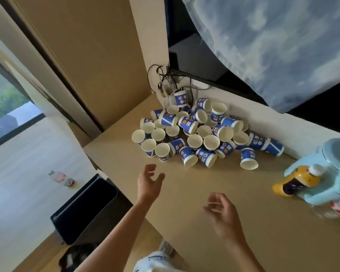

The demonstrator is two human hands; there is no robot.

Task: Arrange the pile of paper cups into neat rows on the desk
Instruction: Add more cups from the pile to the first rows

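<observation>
Our left hand (149,181) and right hand (222,214) both hold nothing. The fingers are loosely spread and a little bent, and both hands hover over the bare desk (185,193). The left is nearer the cups (194,132), just short of the pile's front edge; the right hangs further back.

The cups lie heaped at the desk's far corner against the wall. Some are upright with mouths open, many are tipped on their sides, and a few rest on others. We see no rows yet.

We expect these paper cups to be very light and thin-walled: easy to lift, but just as easy to crush or send rolling. We would pinch each gently by the rolled rim, likely its stiffest part, or cradle the wall with a wide, soft grasp. The front ones, such as the upright cup (162,151) and the lone tipped cup (248,159), look freest to take first. Pulling from beneath would probably topple the heap. A bottle (294,183) lies to the right.
</observation>
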